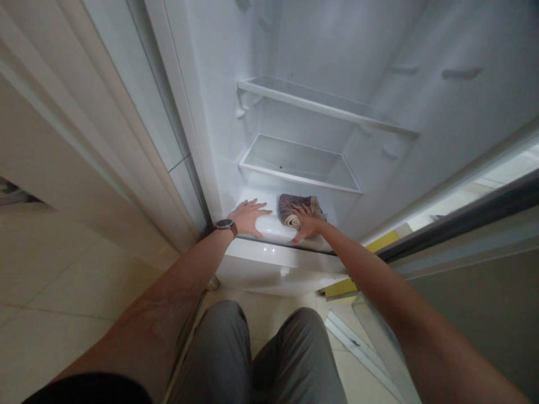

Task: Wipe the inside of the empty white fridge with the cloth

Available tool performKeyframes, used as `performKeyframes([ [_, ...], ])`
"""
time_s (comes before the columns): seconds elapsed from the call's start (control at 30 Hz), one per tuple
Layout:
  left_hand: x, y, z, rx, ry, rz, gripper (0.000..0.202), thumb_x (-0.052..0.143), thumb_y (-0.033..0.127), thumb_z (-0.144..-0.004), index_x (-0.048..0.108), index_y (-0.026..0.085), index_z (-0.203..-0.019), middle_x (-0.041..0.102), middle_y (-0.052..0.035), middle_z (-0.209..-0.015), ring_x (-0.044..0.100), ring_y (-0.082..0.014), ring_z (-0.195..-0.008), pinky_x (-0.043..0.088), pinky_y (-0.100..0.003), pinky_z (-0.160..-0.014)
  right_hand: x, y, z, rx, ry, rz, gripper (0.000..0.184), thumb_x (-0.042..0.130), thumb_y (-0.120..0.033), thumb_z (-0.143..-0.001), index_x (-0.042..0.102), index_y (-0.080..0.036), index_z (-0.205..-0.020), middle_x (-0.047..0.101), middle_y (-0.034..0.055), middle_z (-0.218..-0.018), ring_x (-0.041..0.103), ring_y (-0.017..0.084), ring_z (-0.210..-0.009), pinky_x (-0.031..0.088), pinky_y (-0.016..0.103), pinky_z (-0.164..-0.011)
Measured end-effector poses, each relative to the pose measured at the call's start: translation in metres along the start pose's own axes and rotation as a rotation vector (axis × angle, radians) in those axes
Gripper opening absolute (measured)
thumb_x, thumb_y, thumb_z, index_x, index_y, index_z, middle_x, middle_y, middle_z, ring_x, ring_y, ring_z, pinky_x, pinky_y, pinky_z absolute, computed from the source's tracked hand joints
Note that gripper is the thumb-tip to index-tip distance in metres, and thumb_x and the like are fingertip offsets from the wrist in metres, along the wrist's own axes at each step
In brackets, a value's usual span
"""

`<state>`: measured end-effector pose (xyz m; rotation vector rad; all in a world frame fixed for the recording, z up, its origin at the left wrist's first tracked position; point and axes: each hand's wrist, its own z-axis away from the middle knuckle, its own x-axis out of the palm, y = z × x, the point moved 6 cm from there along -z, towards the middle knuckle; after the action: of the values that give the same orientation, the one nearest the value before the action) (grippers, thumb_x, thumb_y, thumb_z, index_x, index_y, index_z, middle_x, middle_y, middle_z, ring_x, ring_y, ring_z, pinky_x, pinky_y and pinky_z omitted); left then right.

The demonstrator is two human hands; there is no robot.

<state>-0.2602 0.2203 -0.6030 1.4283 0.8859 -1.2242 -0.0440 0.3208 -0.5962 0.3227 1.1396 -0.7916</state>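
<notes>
My left hand (pixel 249 217) lies with fingers spread on the white bottom (pixel 269 226) of a refrigerator compartment, close to its left wall. It holds nothing, and a dark round watch (pixel 226 224) is on that wrist. To its right is a folded, brownish-purple cloth (pixel 295 203) with a pale rolled edge facing me. My right hand (pixel 308 222) rests on the cloth's front, its fingers stretched over the top. The right thumb points down toward the front edge, apart from the cloth. A gap of bare white surface separates the two hands.
Above the hands sit a lower glass shelf (pixel 303 160) and an upper glass shelf (pixel 328 104), both white-edged. An open door (pixel 463 219) stands at the right. On the tiled floor lie a white strip (pixel 357 348) and a yellow object (pixel 340 288), near my knees.
</notes>
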Motion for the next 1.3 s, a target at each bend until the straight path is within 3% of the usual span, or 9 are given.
performKeyframes([
  [1.3,-0.0017,0.0017,0.0008,0.002,-0.002,0.009,0.112,0.077,0.078,-0.065,0.040,0.036,-0.162,0.024,-0.0051,-0.174,0.014,-0.0422,-0.160,0.009,-0.062,-0.128,-0.0012,-0.0012,0.0016,0.012,-0.006,-0.005,0.157,0.089,-0.075,-0.041,0.002,-0.040,-0.167,-0.012,0.0009,-0.174,-0.016,0.048,-0.159,0.005,0.083,-0.120],
])
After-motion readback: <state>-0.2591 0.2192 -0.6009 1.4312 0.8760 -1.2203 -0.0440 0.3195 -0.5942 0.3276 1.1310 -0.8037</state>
